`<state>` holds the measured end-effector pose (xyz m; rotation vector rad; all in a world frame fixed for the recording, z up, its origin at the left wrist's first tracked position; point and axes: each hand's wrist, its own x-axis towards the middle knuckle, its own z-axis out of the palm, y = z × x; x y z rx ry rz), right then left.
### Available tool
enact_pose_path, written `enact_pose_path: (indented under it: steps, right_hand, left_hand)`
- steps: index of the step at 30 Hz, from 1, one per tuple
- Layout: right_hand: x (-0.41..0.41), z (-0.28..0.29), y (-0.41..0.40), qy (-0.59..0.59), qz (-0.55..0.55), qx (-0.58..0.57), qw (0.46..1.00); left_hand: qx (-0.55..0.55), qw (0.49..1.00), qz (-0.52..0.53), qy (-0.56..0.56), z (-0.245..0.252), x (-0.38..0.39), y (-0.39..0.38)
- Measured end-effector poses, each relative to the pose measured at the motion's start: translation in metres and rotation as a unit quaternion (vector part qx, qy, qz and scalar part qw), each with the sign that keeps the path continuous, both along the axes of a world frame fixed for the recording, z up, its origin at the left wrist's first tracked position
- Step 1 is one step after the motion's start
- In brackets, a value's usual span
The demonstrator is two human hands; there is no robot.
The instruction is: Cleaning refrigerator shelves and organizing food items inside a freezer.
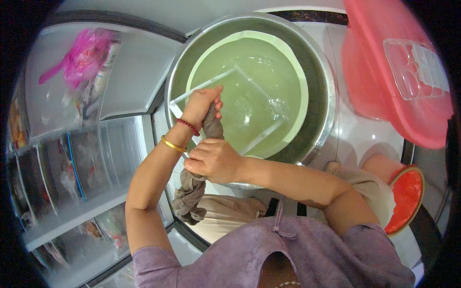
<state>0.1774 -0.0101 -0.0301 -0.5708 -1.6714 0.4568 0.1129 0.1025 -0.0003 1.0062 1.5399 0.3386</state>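
A twisted grey-brown cloth (213, 124) is gripped in both of my fists. My left hand (203, 104) holds its upper part, over the rim of the basin. Lower down, my right hand (216, 160) is wrapped around the cloth, and a bunched tail hangs below it. Beneath my hands stands a pale green plastic basin (300, 75) of cloudy water, set inside a larger metal basin (329, 93). A panel with white edges (205, 85) lies tilted in it, partly under water, one corner reaching over the left rim.
An open refrigerator (61, 226) with filled drawers is on the left; its door holds a bright pink plastic bag (88, 57). On the right, a pink plastic tub (363, 82) stands by a clear plastic tray (399, 72). A round red stool seat (407, 201) is behind my right arm.
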Motion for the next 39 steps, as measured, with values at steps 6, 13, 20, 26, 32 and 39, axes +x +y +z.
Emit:
enact_pose_path:
  steps: [6, 13, 20, 26, 32, 39]
  right_hand:
    - [-0.012, -0.033, -0.012, -0.129, 0.005, 0.041, 0.991]
    - [-0.017, -0.067, -0.019, -0.179, 0.058, 0.009, 0.982]
    - [-0.017, -0.093, -0.021, -0.214, 0.106, -0.022, 0.971]
    - [-0.008, -0.070, 0.008, -0.294, 0.177, 0.009, 0.939]
    - [0.031, -0.030, 0.074, -0.026, -0.018, 0.095, 0.995]
    - [0.067, -0.006, 0.151, 0.521, 0.135, -0.448, 0.714]
  left_hand:
    - [0.011, 0.995, -0.056, 0.079, -0.037, 0.006, -0.015]
    - [0.043, 0.977, -0.130, 0.166, -0.069, 0.018, -0.027]
    - [0.066, 0.951, -0.212, 0.215, -0.098, 0.026, -0.032]
    - [0.067, 0.980, -0.174, 0.063, -0.089, -0.017, 0.004]
    - [0.181, 0.979, 0.018, -0.093, 0.007, -0.082, 0.014]
    - [0.330, 0.928, 0.137, 0.105, 0.008, -0.146, -0.041]
